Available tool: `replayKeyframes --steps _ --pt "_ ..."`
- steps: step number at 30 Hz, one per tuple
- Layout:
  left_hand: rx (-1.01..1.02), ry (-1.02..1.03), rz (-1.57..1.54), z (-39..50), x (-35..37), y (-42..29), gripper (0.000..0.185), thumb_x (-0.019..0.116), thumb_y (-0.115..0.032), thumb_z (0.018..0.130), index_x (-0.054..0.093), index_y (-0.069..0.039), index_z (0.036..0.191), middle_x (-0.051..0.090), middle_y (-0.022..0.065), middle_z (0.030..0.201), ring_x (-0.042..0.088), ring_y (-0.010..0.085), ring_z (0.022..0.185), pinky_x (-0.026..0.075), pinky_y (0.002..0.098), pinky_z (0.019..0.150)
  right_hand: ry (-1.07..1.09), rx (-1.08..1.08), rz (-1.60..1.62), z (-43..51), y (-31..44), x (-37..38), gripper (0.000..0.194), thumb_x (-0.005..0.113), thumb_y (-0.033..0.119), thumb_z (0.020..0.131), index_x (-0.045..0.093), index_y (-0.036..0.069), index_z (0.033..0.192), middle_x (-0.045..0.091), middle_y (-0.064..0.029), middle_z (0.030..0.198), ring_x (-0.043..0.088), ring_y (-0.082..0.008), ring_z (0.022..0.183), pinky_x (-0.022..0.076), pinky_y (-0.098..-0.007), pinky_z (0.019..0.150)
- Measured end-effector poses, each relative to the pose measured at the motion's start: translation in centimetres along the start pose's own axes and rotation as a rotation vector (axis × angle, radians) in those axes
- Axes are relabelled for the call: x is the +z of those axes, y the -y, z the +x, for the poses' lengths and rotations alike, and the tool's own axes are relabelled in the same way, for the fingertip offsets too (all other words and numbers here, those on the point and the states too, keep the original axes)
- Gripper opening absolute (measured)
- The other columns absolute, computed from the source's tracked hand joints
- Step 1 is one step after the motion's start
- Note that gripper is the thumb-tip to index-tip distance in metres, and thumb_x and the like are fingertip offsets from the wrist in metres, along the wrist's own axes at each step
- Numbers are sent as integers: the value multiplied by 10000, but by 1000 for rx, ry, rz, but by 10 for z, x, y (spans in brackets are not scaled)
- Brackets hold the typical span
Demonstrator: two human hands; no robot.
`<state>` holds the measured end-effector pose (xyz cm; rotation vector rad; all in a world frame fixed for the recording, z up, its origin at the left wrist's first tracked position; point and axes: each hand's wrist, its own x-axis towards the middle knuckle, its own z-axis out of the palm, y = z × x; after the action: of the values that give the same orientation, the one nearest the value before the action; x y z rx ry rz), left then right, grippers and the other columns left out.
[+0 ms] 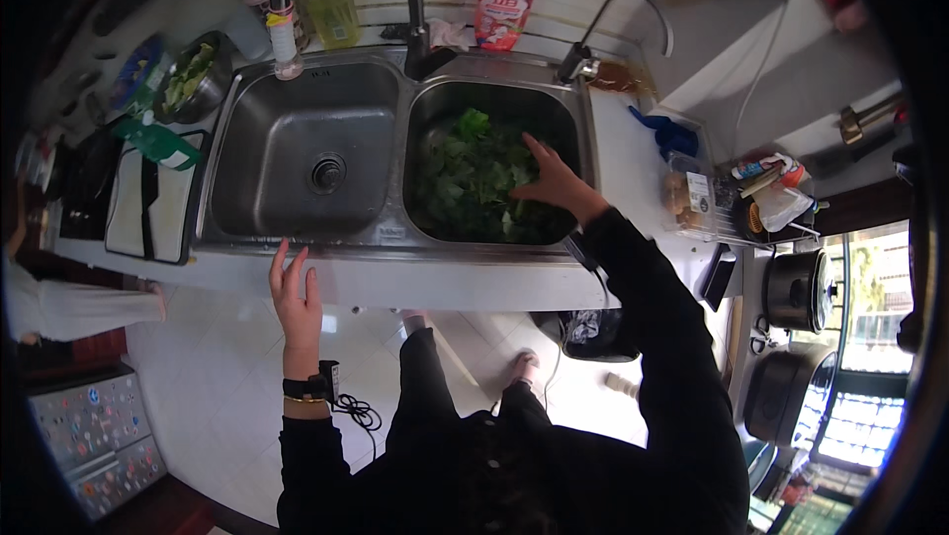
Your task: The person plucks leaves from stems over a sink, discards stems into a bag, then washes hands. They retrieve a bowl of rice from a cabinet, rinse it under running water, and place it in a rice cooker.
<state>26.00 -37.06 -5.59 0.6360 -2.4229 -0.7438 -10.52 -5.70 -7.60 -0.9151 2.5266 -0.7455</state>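
Leafy greens (pixel 467 171) fill the right basin of a double stainless-steel sink (pixel 406 164). Over their right side reaches my right hand (pixel 552 179), fingers spread and thumb apart; whether the fingertips touch the leaves I cannot tell. My left hand (pixel 296 286) is raised at the sink's front edge, below the left basin (pixel 308 157), with fingers apart and nothing in them. That basin holds no vegetables, and its drain strainer (pixel 326 173) shows. The black faucet (pixel 419 45) rises between the two basins.
To the left, a white cutting board (pixel 126 201) carries a black-looking knife (pixel 150 194), near a metal bowl of cut greens (pixel 194 79). Behind stands a pink soap bottle (pixel 506 5). An egg carton (pixel 686 194) sits right. Another person's leg (pixel 96 301) shows far left.
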Motion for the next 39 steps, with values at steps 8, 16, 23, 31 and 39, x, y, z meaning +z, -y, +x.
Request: replayKeyframes --steps 8,16,23,31,39 --pt "161 123 36 68 -1 59 262 662 -97 860 673 -34 1114 466 113 1426 424 325 1326 441 407 991 385 110 -102 61 19 106 980 835 356 607 403 46 1430 513 -259 1342 456 -413 1271 426 -426 1026" --pt "104 175 -100 71 -4 68 173 642 -43 848 698 -26 1010 553 104 1339 508 305 1240 472 377 947 27 179 265 15 61 -40 765 793 156 800 399 38 1445 542 -127 1356 545 -166 1167 451 -294 970" --pt "78 176 -132 71 -5 70 205 621 -12 853 688 -24 1047 557 98 1334 509 298 1236 451 372 988 111 247 88 -1 57 -58 791 743 181 853 315 154 1518 524 -134 1372 543 -189 1128 440 -318 972" --pt "-53 196 -297 85 -16 51 338 615 -45 887 615 -55 1225 473 115 1422 498 275 1258 441 369 997 679 64 -17 26 26 53 695 652 284 872 356 246 1500 543 -158 1356 586 -253 1109 513 -347 856" --pt "-152 126 -708 176 -85 -48 463 430 -285 1039 416 -35 1428 413 117 1486 449 246 1330 388 370 1062 374 -191 -254 37 59 6 613 621 244 878 422 230 1458 662 -149 1187 672 -236 980 537 -350 725"
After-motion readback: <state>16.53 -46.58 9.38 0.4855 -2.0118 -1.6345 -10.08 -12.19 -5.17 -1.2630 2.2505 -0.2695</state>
